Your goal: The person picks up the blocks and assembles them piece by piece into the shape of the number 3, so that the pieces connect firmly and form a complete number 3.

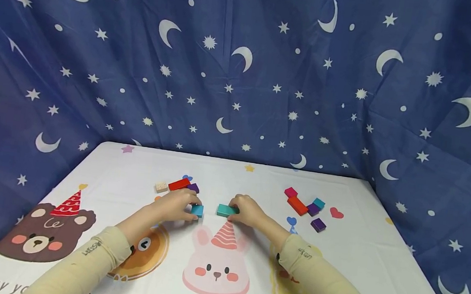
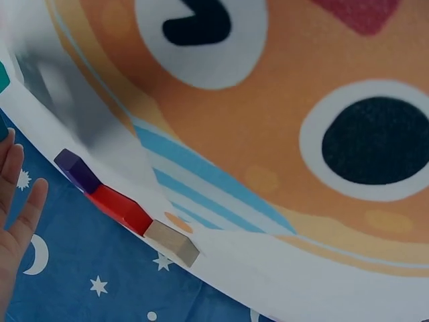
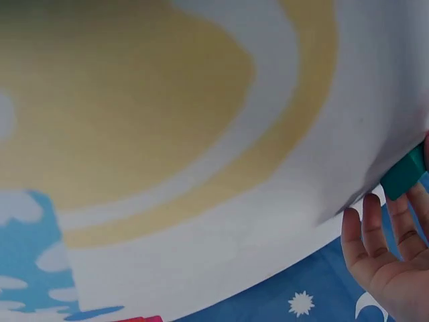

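In the head view my left hand (image 1: 176,204) pinches a small blue block (image 1: 197,210) between thumb and fingers, low over the white tablecloth. My right hand (image 1: 248,210) grips a longer teal block (image 1: 226,210) by its right end. A short gap separates the two blocks. The right wrist view shows the teal block (image 3: 405,173) at the fingertips of the right hand (image 3: 395,268). Only part of the left hand (image 2: 15,215) enters the left wrist view, at its left edge.
Behind the left hand lie a cream block (image 1: 161,187), a red block (image 1: 178,184) and a purple block (image 1: 193,188). Farther right are a pink block (image 1: 291,192), an orange-red block (image 1: 297,205), a blue block (image 1: 319,203) and two purple blocks (image 1: 318,225). A starry curtain (image 1: 263,121) hangs behind.
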The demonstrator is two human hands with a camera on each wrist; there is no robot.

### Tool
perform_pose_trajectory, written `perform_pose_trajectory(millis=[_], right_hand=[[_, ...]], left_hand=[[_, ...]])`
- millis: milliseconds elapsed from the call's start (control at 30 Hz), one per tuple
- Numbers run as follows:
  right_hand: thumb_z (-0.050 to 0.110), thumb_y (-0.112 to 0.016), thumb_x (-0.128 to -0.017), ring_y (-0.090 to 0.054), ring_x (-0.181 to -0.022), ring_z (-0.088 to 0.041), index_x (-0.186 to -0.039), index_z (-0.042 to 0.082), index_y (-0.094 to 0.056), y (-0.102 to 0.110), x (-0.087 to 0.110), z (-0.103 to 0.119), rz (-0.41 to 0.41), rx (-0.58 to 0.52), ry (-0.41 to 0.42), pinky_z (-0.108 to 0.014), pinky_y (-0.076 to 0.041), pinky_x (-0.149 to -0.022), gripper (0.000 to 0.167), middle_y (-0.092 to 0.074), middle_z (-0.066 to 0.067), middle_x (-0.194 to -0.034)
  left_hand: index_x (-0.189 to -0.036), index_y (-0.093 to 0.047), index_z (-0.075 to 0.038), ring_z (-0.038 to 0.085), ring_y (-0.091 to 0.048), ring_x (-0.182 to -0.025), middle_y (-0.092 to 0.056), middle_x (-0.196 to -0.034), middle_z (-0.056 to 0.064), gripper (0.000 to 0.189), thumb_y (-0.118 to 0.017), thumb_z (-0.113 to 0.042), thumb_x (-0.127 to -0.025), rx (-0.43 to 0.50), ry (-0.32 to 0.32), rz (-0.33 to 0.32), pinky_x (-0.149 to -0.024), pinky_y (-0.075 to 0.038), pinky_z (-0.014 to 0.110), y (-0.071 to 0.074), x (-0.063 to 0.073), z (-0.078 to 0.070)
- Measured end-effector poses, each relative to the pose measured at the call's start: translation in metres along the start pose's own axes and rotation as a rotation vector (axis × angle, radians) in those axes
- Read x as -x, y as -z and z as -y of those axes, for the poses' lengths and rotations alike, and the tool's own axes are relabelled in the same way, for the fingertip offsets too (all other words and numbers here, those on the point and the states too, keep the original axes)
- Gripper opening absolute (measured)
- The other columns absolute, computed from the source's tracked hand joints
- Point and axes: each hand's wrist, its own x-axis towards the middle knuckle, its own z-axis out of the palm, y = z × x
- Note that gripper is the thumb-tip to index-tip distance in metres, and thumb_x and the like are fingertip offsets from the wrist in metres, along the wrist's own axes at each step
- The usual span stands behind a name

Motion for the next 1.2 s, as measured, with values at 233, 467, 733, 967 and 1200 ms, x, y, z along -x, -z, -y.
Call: perform_pose_trajectory(millis=[233,467,733,967,1200], right_hand=[[0.019,-0.081,-0.072,-0.054,-0.076,-0.014,-0.093,0.001,-0.069,0.005,-0.002,0.004,0.025,0.033,-0.017,-0.033,-0.05,-0.075,0.03,-0.064,-0.007,-0.087],[0.022,-0.082,-0.072,-0.053,-0.076,-0.013,-0.096,0.001,-0.07,0.004,-0.002,0.0,0.052,0.012,-0.017,-0.031,-0.049,-0.075,0.034,-0.064,-0.007,-0.088],[0.02,-0.074,-0.081,-0.06,-0.097,-0.025,-0.135,-0.005,-0.045,0.021,0.012,-0.015,0.159,-0.169,-0.04,-0.039,-0.049,-0.09,0.066,-0.064,-0.017,-0.111],[0.014,-0.072,-0.082,-0.058,-0.083,-0.022,-0.118,-0.002,-0.061,0.025,0.021,-0.019,0.084,-0.095,-0.014,-0.031,-0.049,-0.077,0.042,-0.065,-0.016,-0.106],[0.014,-0.072,-0.081,-0.06,-0.079,-0.018,-0.113,0.0,-0.064,0.025,0.028,-0.02,0.043,-0.069,-0.048,-0.03,-0.051,-0.075,0.035,-0.066,-0.012,-0.099]], left_hand=[[-0.104,-0.07,-0.007,0.015,-0.06,-0.092,-0.067,-0.1,0.002,0.031,-0.075,-0.023,-0.078,0.003,-0.043,0.01,-0.088,-0.052,0.034,0.003,-0.004,-0.002],[-0.105,-0.07,-0.007,0.015,-0.061,-0.092,-0.067,-0.098,0.001,0.031,-0.075,-0.022,-0.079,-0.01,-0.047,0.031,-0.088,-0.052,0.034,0.001,-0.007,-0.005],[-0.106,-0.07,-0.007,0.018,-0.061,-0.096,-0.068,-0.1,0.003,0.031,-0.074,-0.023,-0.079,-0.015,-0.048,0.036,-0.09,-0.051,0.036,0.0,-0.011,-0.013],[-0.108,-0.07,-0.008,0.016,-0.06,-0.093,-0.067,-0.099,0.002,0.034,-0.075,-0.024,-0.079,-0.049,-0.074,0.028,-0.088,-0.052,0.035,0.003,-0.019,-0.02],[-0.107,-0.071,-0.008,0.014,-0.059,-0.089,-0.068,-0.098,0.002,0.033,-0.076,-0.024,-0.078,-0.043,-0.072,0.049,-0.086,-0.053,0.034,0.002,-0.031,-0.032]])
